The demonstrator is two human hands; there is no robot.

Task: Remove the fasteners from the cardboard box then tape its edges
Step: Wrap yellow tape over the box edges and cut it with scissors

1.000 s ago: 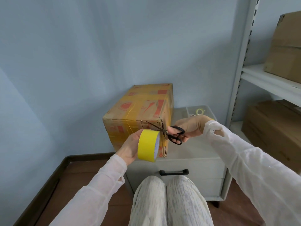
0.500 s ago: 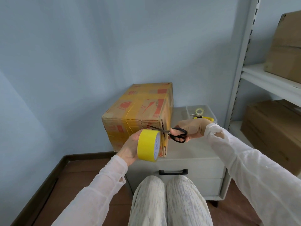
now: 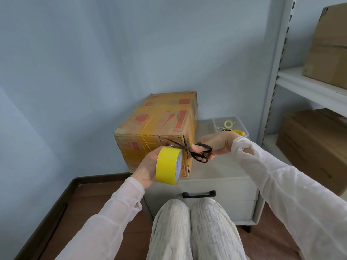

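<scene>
A worn cardboard box (image 3: 159,124) with yellow tape strips and red print stands on a white drawer cabinet (image 3: 216,171). My left hand (image 3: 148,166) grips a yellow tape roll (image 3: 167,165) in front of the box's near face. My right hand (image 3: 217,144) holds black-handled scissors (image 3: 199,152). Their blades point left, nearly together, just above the roll at the box's near top edge.
A clear tray (image 3: 240,123) at the cabinet's back right holds a small tape ring (image 3: 228,124) and a yellow-handled tool (image 3: 236,131). A white metal shelf (image 3: 308,89) on the right carries more cardboard boxes (image 3: 317,147). My knees are below, against the cabinet front.
The scissor blades have come together above the tape roll, and my right hand has shifted slightly. The roll stays in my left hand.
</scene>
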